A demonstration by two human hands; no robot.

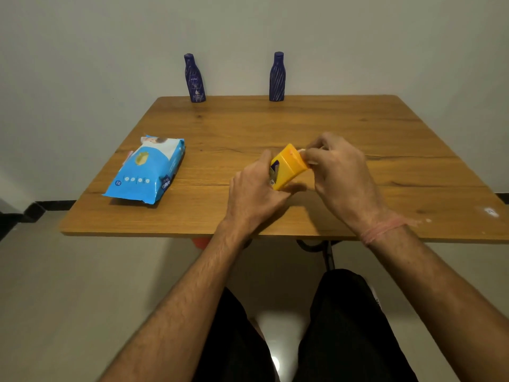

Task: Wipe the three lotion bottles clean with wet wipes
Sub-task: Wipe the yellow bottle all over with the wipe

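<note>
Head view. The left hand (252,188) grips the lower body of the yellow lotion bottle (287,166), holding it tilted just above the wooden table (358,128). The right hand (341,166) pinches a small white wet wipe (312,160) against the bottle's upper end.

Recommended procedure for this step: keep the left-hand grip firm so the bottle does not turn unintentionally; work the wipe around the top, then rotate the bottle to reach each face.

Count: three lotion bottles, namely one yellow in hand, plus the left blue bottle (195,78) and the right blue bottle (277,77), both upright at the far table edge, well apart. One wipe pack (148,169) lies left of the hands.
</note>
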